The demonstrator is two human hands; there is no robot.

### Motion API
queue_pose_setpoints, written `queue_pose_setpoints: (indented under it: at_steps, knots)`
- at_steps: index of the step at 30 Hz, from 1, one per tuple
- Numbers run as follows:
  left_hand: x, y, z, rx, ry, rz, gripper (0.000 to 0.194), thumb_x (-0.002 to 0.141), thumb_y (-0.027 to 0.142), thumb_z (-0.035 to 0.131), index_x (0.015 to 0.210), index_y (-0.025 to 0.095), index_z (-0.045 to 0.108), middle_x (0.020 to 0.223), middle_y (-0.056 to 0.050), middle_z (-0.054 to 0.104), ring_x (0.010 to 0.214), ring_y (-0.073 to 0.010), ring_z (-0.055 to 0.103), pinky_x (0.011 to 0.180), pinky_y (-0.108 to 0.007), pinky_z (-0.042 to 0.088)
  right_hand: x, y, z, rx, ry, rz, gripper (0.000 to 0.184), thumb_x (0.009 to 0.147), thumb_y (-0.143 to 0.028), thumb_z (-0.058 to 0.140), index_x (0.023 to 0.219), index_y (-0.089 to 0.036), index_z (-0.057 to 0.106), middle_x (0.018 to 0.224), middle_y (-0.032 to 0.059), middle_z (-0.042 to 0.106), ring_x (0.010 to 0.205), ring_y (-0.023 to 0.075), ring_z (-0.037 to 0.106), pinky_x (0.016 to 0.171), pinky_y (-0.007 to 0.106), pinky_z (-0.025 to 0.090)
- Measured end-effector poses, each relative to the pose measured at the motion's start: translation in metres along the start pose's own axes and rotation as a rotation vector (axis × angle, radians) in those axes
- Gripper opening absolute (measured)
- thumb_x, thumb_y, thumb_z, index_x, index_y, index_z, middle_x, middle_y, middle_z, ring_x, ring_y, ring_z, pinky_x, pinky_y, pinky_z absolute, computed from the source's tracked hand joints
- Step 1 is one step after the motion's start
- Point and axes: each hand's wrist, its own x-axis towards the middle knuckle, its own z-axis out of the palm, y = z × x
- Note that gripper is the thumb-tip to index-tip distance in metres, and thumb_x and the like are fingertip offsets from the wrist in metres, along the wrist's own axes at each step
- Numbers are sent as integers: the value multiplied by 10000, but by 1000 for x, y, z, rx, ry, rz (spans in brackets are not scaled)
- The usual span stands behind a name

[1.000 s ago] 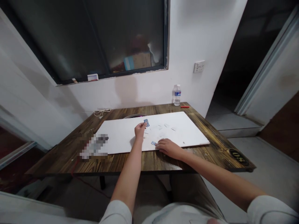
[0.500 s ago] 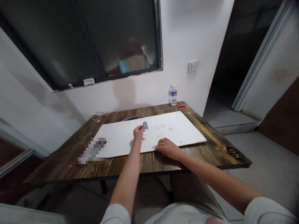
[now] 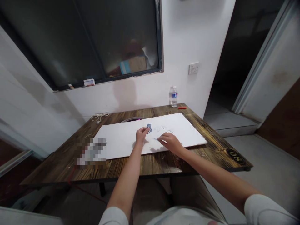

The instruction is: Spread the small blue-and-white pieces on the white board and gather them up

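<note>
Blue clip [image 3: 149, 127] is pinched between the thumb and forefinger of the left hand [image 3: 141, 135], raised slightly above the middle of the white board [image 3: 117, 143]. The other fingers of that hand curl in loosely. The right hand [image 3: 170, 141] is near the left, over the front part of the board. Its fingers are relaxed and slightly spread, with the tips pointing left toward a pale blue speck [image 3: 155, 139] on the board. The speck is too blurred to name, and it cannot be told whether those fingers touch it or grasp anything. Faint small marks [image 3: 164, 128] lie on the board beyond the hands.

The board rests on a dark wooden table [image 3: 152, 165], with a dark round rim [image 3: 130, 120] showing just past its far edge. A water bottle [image 3: 173, 97] stands upright at the far end of the table, just beside a red stick [image 3: 182, 107]. A white cord [image 3: 99, 116] lies coiled near the far edge, and a blurred patch [image 3: 91, 153] hides something on the table left of the board. A round black tag [image 3: 235, 156] marks the table's right corner.
</note>
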Motion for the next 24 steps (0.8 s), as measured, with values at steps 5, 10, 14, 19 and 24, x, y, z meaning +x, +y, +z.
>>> queue_pose_setpoints:
  at_steps: [5, 10, 14, 19, 24]
  knots:
    - [-7, 3, 7, -34, -113, 9, 380, 560, 531, 809, 629, 176, 691, 518, 7, 575, 514, -108, 474, 536, -244, 343, 25, 6, 0, -124, 96, 52, 258, 962, -215, 487, 1029, -223, 736, 887, 92, 701, 824, 212, 613, 773, 365, 488]
    - [-8, 0, 11, -81, -221, -13, 440, 534, 571, 828, 638, 166, 690, 537, -5, 600, 518, -105, 482, 552, -251, 358, 30, 11, 17, -238, 74, 64, 269, 943, -152, 476, 1012, -194, 733, 855, 96, 683, 790, 220, 572, 750, 368, 460]
    - [-9, 0, 10, -56, -273, -4, 444, 531, 570, 841, 638, 166, 696, 540, -12, 608, 531, -115, 496, 562, -259, 368, 23, 15, 26, -200, 81, 52, 310, 937, -130, 457, 1068, -224, 723, 875, 89, 660, 803, 212, 559, 749, 360, 462]
    - [-13, 3, 11, -58, -289, -4, 387, 583, 528, 831, 660, 169, 708, 569, -15, 618, 559, -125, 530, 589, -266, 392, 18, 18, 16, -151, 39, 10, 277, 928, -224, 549, 1172, -255, 675, 1032, 99, 648, 905, 231, 578, 805, 397, 480]
    - [-14, 5, 10, -51, -310, -4, 362, 583, 504, 840, 641, 172, 706, 560, -9, 610, 541, -124, 519, 581, -270, 407, 18, 26, 2, -70, 88, 80, 442, 834, -359, 717, 1246, -224, 634, 1184, 141, 663, 1093, 308, 583, 912, 485, 481]
